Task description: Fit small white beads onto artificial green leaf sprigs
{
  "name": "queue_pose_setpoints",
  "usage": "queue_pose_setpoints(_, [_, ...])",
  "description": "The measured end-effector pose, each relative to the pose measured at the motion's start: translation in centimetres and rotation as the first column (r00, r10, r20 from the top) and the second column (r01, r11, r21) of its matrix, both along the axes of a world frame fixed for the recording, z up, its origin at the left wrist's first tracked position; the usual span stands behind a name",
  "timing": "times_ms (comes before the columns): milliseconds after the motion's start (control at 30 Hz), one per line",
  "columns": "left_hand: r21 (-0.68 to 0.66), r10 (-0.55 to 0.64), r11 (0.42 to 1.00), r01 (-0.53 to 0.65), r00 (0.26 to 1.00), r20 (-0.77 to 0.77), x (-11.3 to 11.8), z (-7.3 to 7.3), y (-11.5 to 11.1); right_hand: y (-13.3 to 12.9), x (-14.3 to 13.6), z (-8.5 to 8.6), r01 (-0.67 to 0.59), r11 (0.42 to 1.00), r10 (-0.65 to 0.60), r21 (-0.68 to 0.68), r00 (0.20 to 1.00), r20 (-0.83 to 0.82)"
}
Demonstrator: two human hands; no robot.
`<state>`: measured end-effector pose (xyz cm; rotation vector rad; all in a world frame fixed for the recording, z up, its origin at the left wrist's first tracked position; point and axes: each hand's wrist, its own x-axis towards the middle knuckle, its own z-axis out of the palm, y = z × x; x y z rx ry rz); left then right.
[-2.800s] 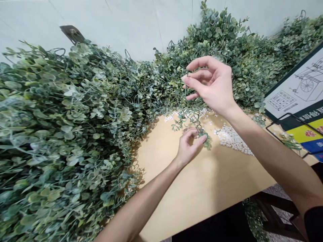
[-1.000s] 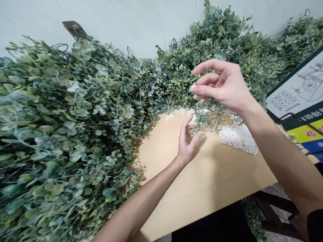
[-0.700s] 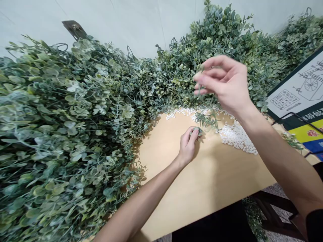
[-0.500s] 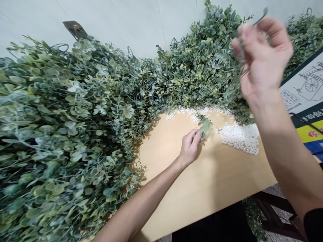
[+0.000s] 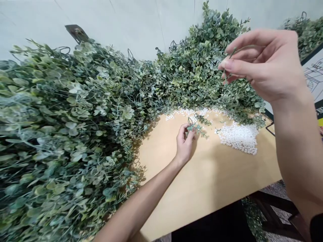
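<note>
Greenery (image 5: 83, 134) banked around a table (image 5: 202, 181)

Directions run from the middle of the view. The small-leaved mass sweeps from 7 o'clock up through 10 and across to 2, largest on the left. The pale wall (image 5: 141, 20) rises behind it at 12. Bare wood spreads toward 5 o'clock, with dark furniture legs (image 5: 275, 215) past its edge at 4.

The right hand (image 5: 272, 64) is raised at 2 o'clock, well above the tabletop. Its forearm partly covers a printed board (image 5: 315, 75) near 3 (a line drawing with a wheel shows on it). The left hand (image 5: 184, 144) is lower, just off centre at 4.

A heap of small white pieces (image 5: 239, 137) lies between 3 and 4 o'clock, and more white bits (image 5: 186, 112) are strewn along the foot of the leaves at 2. A metal bracket (image 5: 77, 33) juts up at 10.

The left fingers are curled, thumb and forefinger pinching a leafy sprig (image 5: 198, 128) toward 3. Just beside it, a loose sprig (image 5: 204, 120) lies at 3. The right thumb and forefinger pinch a thin green stem (image 5: 233, 53) at 2; I cannot tell where its lower end goes against the leaves.
</note>
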<state>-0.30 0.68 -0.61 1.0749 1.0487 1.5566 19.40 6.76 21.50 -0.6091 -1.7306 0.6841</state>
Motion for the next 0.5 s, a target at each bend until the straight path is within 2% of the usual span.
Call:
queue_pose_setpoints(200, [-0.007,0.013,1.0,-0.014,0.997,-0.081,0.0,0.2,0.1,-0.2,0.1,0.3,0.003,1.0,-0.002,-0.015,0.996,0.085])
queue_pose_setpoints(333, [-0.019,0.011,1.0,-0.013,0.995,-0.1,0.0,0.1,0.3,-0.6,-0.6,0.9,0.093,0.992,-0.108,0.088,0.975,0.193])
queue_pose_setpoints(433, [-0.02,0.013,1.0,-0.015,0.995,-0.1,0.0,-0.1,0.5,-1.8,-3.6,2.3,0.151,0.968,-0.201,0.199,0.945,0.258])
queue_pose_setpoints(500, [-0.016,0.017,1.0,-0.019,0.995,-0.094,0.0,-0.1,0.6,-3.2,-7.1,3.4,0.118,0.965,-0.188,0.234,0.934,0.303])
